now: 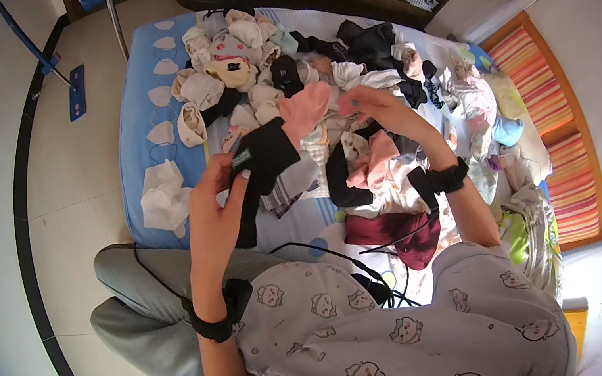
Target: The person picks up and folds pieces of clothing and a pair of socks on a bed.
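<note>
My left hand (215, 203) is closed on a black sock (264, 158) with a small green mark, held up over the bed with its long end hanging down. A pink sock (306, 109) shows just beyond the black one, touching or overlapping it; whether the two are joined I cannot tell. To the right, my right hand (384, 110) hovers over the heap of clothes with fingers stretched toward the pink sock. No held thing shows in it. Beneath it lie another pink piece (373, 161) and black cloth (345, 178).
Rolled socks (202, 90) crowd the far left of the blue bed sheet (136, 140). White crumpled tissue (165, 200) lies at the left edge. A maroon garment (394, 236) and black cables (367, 265) are near my lap. Black clothing (370, 43) is piled farther back.
</note>
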### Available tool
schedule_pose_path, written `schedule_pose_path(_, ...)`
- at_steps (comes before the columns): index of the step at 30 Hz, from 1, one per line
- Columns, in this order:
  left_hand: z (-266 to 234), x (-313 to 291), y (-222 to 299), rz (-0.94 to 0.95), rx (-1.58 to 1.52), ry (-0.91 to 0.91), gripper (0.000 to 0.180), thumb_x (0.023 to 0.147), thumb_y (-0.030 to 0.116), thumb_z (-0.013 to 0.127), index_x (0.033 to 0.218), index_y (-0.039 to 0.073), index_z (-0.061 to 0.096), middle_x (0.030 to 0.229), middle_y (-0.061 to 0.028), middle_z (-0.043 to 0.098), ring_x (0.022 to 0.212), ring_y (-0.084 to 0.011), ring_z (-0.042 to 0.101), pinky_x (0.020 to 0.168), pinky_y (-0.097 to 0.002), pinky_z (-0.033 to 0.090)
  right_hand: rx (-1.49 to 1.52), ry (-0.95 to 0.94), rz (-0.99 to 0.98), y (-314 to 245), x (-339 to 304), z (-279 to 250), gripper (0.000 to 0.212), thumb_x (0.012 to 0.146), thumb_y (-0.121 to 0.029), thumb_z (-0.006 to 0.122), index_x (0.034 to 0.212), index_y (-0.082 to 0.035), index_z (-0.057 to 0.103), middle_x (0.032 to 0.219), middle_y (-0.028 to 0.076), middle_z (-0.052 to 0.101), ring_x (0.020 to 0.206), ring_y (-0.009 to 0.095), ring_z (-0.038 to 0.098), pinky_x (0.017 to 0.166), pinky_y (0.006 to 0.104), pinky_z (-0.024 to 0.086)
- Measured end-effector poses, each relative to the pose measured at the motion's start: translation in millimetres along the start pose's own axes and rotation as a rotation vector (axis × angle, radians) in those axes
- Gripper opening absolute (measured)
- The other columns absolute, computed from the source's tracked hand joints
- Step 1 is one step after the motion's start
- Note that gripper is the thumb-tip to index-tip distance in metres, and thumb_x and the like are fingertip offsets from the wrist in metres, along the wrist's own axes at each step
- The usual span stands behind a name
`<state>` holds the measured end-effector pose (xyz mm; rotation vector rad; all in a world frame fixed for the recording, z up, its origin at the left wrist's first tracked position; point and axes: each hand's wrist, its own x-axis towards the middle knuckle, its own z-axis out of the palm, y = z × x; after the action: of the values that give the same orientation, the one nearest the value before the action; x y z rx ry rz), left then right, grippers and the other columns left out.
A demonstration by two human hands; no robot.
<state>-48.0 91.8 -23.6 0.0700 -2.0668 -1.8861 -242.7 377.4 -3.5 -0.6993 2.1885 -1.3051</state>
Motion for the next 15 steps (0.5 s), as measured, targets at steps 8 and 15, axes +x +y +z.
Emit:
schedule_pose_path(8,-14,-3,-9,-0.086,-0.111,0.082,0.012,0.091,0.004,0.051,0.101,-0.001,0.05,0.089,-0.0055,0.059,0.082,-0.0081,0.054,0.076,-0.0217,0.042,-1.0,-0.084,0.207,94,-4,-15,0.044,0.073,-0.007,0.06,0.116,-0.013,0.056,0.11,0.011,0.062,0.102,0.03,0.058,0.085,0.0368,0.047)
schedule_pose_path(15,-38,0,-26,-0.073,-0.275,0.218,0.01,0.092,0.005,0.052,0.101,0.0,0.051,0.091,-0.0016,0.057,0.086,-0.0066,0.052,0.079,-0.0202,0.04,-1.115,0.012,0.178,100,-3,-22,0.038,0.07,-0.014,0.065,0.107,-0.011,0.061,0.097,0.011,0.065,0.094,0.033,0.06,0.081,0.0405,0.048)
